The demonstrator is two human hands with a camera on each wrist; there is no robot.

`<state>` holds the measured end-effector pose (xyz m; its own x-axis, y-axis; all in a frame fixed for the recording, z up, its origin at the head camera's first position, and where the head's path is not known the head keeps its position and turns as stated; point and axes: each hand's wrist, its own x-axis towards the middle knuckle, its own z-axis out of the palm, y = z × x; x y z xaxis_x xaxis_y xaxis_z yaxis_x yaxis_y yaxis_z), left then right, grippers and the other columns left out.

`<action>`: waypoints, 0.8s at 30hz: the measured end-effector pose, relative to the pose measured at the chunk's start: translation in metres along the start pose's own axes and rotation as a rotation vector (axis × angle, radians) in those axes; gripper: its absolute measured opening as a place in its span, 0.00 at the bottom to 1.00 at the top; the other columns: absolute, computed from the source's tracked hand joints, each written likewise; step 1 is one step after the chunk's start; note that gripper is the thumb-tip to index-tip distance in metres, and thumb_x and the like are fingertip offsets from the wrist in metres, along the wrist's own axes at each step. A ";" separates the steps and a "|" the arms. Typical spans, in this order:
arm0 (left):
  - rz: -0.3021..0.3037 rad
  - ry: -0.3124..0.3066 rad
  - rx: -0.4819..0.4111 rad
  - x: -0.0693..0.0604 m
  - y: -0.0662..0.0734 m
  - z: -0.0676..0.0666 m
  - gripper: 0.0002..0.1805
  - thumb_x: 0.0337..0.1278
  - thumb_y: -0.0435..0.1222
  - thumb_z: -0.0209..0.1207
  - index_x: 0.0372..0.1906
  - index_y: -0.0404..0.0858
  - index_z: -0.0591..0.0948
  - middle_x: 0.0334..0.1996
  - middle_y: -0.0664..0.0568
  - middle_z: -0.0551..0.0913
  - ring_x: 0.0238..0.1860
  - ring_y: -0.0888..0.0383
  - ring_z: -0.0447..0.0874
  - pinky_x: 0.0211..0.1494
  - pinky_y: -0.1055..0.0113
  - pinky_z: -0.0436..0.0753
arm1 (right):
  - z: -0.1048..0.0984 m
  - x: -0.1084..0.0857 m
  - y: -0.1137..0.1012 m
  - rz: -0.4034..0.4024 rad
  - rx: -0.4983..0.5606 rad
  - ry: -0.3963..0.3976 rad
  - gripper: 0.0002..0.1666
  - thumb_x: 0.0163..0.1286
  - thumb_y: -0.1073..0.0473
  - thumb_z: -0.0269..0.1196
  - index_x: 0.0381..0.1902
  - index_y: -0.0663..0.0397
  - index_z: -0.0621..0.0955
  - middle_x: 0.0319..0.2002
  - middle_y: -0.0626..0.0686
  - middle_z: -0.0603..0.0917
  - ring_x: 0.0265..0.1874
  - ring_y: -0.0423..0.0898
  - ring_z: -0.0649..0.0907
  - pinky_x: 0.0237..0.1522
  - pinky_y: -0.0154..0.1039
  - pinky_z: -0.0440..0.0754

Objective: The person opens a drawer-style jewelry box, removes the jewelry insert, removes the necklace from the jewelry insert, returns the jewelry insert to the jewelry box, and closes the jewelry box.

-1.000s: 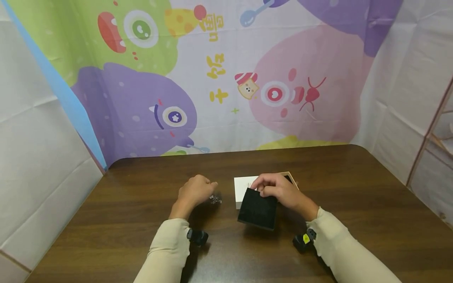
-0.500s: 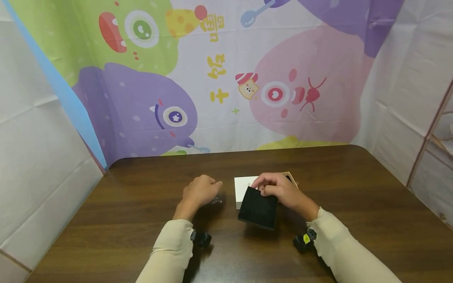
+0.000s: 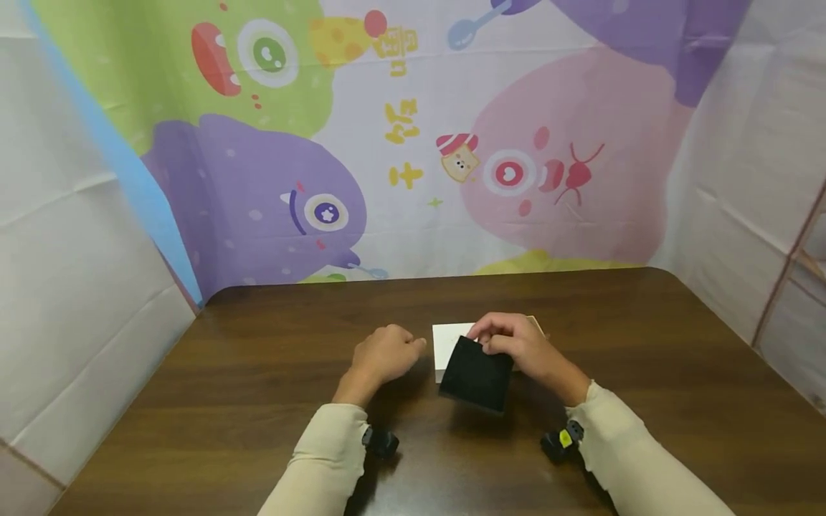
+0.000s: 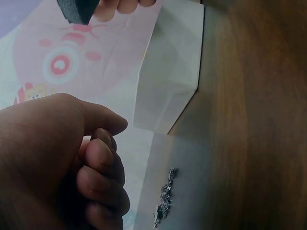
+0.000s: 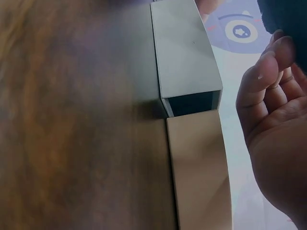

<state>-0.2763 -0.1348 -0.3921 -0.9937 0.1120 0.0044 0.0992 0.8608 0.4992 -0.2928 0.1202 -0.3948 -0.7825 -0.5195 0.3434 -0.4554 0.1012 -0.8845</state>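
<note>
In the head view my right hand point(image 3: 525, 351) pinches a thin black square pad point(image 3: 476, 376) by its upper edge, tilted above the table. Behind it a white box point(image 3: 448, 340) lies on the table, partly hidden. The right wrist view shows its white sleeve point(image 5: 187, 48) and a tan drawer point(image 5: 199, 167) pulled partly out, dark inside at the gap. My left hand point(image 3: 387, 355) hovers left of the box, fingers curled, thumb beside the forefinger, nothing visible in them. A small silvery chain-like heap point(image 4: 165, 199) lies on the table near the left hand, hidden in the head view.
The brown wooden table point(image 3: 226, 430) has a patterned curtain point(image 3: 413, 143) hanging along its far edge. Pale cloth walls stand at both sides. A small black camera point(image 3: 382, 442) is strapped at the left wrist, another black camera point(image 3: 558, 443) at the right.
My left hand has moved right, toward the white box, and now covers the silvery heap in the head view. The right hand keeps holding the black pad almost in place.
</note>
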 end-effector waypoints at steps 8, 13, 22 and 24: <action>0.028 -0.017 -0.008 -0.004 0.002 0.002 0.29 0.71 0.52 0.51 0.11 0.46 0.68 0.10 0.58 0.72 0.15 0.58 0.71 0.22 0.60 0.67 | 0.001 -0.001 0.000 -0.007 0.001 0.006 0.14 0.61 0.75 0.57 0.42 0.66 0.84 0.31 0.57 0.78 0.31 0.46 0.78 0.35 0.36 0.79; 0.028 -0.021 -0.003 -0.005 0.005 0.003 0.28 0.71 0.52 0.51 0.12 0.46 0.72 0.11 0.59 0.78 0.17 0.58 0.78 0.27 0.56 0.71 | -0.001 -0.002 0.002 -0.023 -0.014 0.011 0.14 0.60 0.76 0.57 0.42 0.66 0.84 0.31 0.56 0.79 0.31 0.45 0.78 0.35 0.35 0.78; 0.031 -0.035 -0.007 -0.005 0.006 0.006 0.28 0.71 0.53 0.50 0.13 0.45 0.74 0.11 0.58 0.78 0.17 0.58 0.79 0.29 0.56 0.72 | 0.000 -0.002 -0.003 -0.025 -0.002 0.016 0.14 0.60 0.76 0.56 0.42 0.67 0.84 0.31 0.54 0.79 0.32 0.45 0.78 0.34 0.35 0.78; 0.028 -0.038 -0.006 -0.005 0.005 0.005 0.28 0.71 0.53 0.50 0.14 0.45 0.75 0.11 0.58 0.78 0.17 0.58 0.79 0.30 0.55 0.72 | 0.001 -0.001 -0.003 -0.031 0.001 0.011 0.13 0.61 0.76 0.56 0.42 0.67 0.84 0.32 0.54 0.79 0.32 0.45 0.78 0.34 0.35 0.78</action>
<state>-0.2701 -0.1283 -0.3939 -0.9879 0.1545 -0.0145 0.1261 0.8539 0.5049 -0.2899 0.1195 -0.3927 -0.7729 -0.5126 0.3740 -0.4790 0.0847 -0.8737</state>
